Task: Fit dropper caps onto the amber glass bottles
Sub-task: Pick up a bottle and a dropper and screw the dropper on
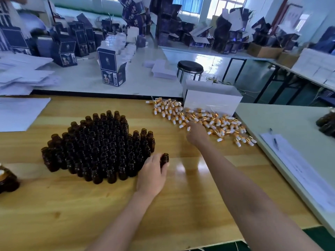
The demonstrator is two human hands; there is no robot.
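In left grip (pixel 154 171): amber bottle (pixel 164 159), upright.

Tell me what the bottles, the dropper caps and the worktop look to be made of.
Bottles: dark amber glass by the look, glossy, faintly see-through. Dropper caps: shiny gold collars, metal or plated plastic, with matte white bulbs, probably rubber. Worktop: pale wood with visible grain and knots, lacquered, since it mirrors the windows.

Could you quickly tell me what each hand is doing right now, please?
Left hand: closed around one amber bottle at the edge of the bottle cluster.
Right hand: at the pile of dropper caps; whether it grips one cannot be told.
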